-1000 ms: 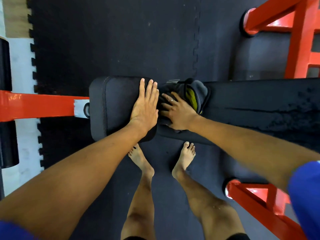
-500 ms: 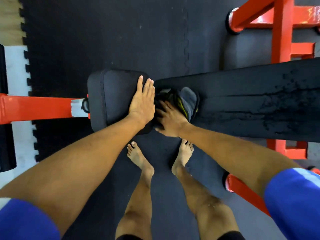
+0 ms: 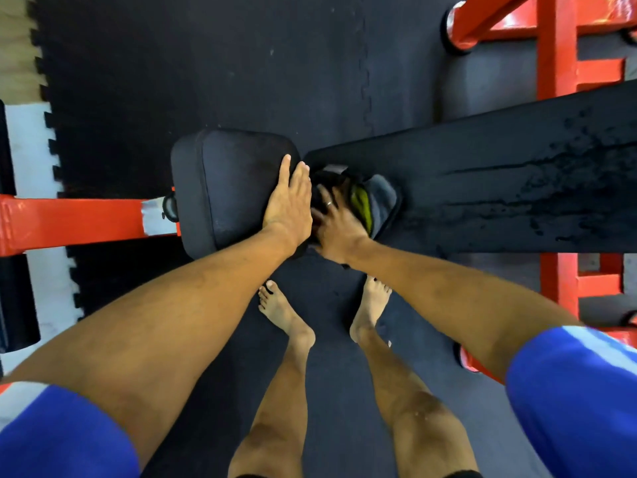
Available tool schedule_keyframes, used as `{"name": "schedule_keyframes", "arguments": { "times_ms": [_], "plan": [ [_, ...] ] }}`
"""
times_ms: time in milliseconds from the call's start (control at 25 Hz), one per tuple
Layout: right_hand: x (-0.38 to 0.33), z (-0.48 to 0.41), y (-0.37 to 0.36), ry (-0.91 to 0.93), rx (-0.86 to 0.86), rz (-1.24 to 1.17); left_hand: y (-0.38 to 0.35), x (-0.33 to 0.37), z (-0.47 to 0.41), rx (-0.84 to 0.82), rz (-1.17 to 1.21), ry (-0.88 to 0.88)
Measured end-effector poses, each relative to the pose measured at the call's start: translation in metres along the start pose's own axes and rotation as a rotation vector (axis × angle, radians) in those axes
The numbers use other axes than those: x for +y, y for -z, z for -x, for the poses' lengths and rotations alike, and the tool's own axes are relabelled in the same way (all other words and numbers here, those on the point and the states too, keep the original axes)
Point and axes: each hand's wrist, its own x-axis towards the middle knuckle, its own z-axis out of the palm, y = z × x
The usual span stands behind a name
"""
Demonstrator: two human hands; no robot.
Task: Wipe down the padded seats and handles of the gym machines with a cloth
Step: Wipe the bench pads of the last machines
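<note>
Bunched dark grey cloth (image 3: 384, 198) with a yellow-green fold showing, lying on the left end of a long black padded backrest (image 3: 499, 188), right at the narrow gap to a smaller black padded seat (image 3: 234, 188). Right edge of the cloth spread flat on the pad, left part hidden under a hand. Dark streaks and speckles across the long pad to the right of the cloth, with plenty of uncovered pad running off toward the right edge of view.

Right hand (image 3: 339, 229) on top of the cloth, palm down, fingers (image 3: 324, 196) spread and bent, digging into the bunched fabric. A ring (image 3: 329, 203) on one finger. Left hand (image 3: 289, 205) flat on the right edge of the seat, fingers straight and together, pointing away from the body, just beside the right hand and seemingly touching it along the side. Both forearms bare, reaching forward and converging, with blue short sleeves (image 3: 579, 401) at the bottom corners.

Red painted steel frame (image 3: 76, 222) running out from the seat's left side, and more red tubing (image 3: 558, 63) behind and under the long pad at right. Black interlocking foam floor mats (image 3: 241, 63) all around, with open floor beyond the pads. Two bare feet (image 3: 286, 315) on the mat just below the pads' near edge.
</note>
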Motion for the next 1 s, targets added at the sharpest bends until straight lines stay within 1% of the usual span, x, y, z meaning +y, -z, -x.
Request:
{"name": "schedule_keyframes", "arguments": {
  "times_ms": [80, 160, 280, 360, 440, 560, 680, 880, 1000],
  "plan": [
    [-0.013, 0.017, -0.019, 0.111, 0.008, 0.076, 0.001, 0.001, -0.001, 0.020, 0.021, -0.022],
    [-0.003, 0.053, -0.035, 0.202, 0.010, 0.198, 0.001, 0.003, 0.004, 0.016, 0.039, -0.049],
    [0.048, 0.114, -0.059, 0.198, 0.074, 0.246, 0.000, 0.003, 0.008, 0.010, 0.045, -0.079],
    [0.073, 0.135, -0.060, 0.204, 0.119, 0.254, 0.001, 0.003, 0.009, 0.019, 0.065, -0.085],
    [0.068, 0.117, -0.052, 0.235, 0.115, 0.256, 0.000, 0.004, 0.007, 0.026, 0.070, -0.078],
    [0.038, 0.072, -0.039, 0.291, 0.116, 0.194, -0.002, 0.009, 0.000, 0.023, 0.079, -0.088],
    [0.042, 0.073, -0.043, 0.240, 0.162, 0.149, -0.004, 0.009, -0.001, 0.024, 0.083, -0.083],
    [0.105, 0.145, -0.060, 0.166, 0.245, 0.098, -0.002, 0.008, 0.000, 0.032, 0.113, -0.063],
    [0.109, 0.141, -0.057, 0.181, 0.226, 0.139, 0.000, 0.015, -0.003, 0.047, 0.243, -0.020]
  ]
}}
